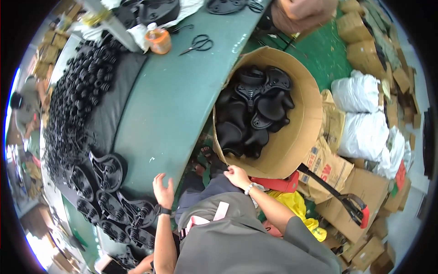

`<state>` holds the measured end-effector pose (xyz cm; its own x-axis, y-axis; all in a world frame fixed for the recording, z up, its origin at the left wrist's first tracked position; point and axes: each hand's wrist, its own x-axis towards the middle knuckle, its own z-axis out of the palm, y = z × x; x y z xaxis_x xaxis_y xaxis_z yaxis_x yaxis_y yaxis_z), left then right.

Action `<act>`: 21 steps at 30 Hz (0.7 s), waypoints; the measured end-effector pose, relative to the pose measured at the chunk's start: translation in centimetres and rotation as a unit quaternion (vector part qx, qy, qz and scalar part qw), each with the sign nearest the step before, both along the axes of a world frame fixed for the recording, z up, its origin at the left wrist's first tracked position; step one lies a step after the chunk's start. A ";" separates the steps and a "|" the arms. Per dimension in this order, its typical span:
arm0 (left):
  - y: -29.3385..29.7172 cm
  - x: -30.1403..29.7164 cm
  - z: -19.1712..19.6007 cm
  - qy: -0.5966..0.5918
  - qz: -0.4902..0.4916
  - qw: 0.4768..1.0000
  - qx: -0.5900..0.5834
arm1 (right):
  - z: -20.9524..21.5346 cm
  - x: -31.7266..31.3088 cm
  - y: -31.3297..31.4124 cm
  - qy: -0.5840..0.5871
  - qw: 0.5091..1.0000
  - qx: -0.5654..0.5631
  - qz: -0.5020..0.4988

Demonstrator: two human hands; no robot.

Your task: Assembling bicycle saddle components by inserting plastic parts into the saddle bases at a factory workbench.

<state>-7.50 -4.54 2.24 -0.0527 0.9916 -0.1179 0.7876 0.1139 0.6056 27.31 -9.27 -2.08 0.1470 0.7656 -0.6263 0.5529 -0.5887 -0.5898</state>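
Note:
My left hand point(163, 191) is raised over the near edge of the green worktable point(169, 109), fingers apart and nothing in them. Beside it on the table lie several black bicycle saddles point(109, 171), undersides up, with springs on them. My right hand point(238, 177) is closed at the near rim of a large cardboard box point(299, 132), its fingers curled at the board's edge. Inside the box is a heap of black saddles point(271, 107), some top up, some showing their undersides.
A pile of black springs point(86, 77) covers the table's left side. Scissors point(199, 44) and an orange bottle point(158, 40) lie farther back. Right of the box are a cart handle point(340, 194), white sacks point(362, 132) and cartons. Another person's hand point(143, 265) shows at the lower edge.

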 end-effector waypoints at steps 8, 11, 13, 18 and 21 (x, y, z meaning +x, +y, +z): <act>8.2 6.8 -2.8 0.171 -0.210 0.956 -0.116 | -6.2 3.3 -15.8 0.005 0.886 -0.134 -0.445; 8.7 6.8 -5.3 0.195 -0.270 0.930 -0.157 | -6.0 1.7 -19.4 0.025 0.866 -0.129 -0.483; 8.3 7.4 -6.2 0.219 -0.286 0.922 -0.145 | -5.8 0.3 -21.4 0.027 0.864 -0.119 -0.489; 7.8 7.2 -6.3 0.225 -0.317 0.915 -0.110 | -5.2 -3.3 -24.3 0.030 0.883 -0.079 -0.461; 7.5 6.4 -7.2 0.190 -0.296 0.934 -0.057 | -4.8 -2.7 -23.4 0.042 0.880 -0.103 -0.461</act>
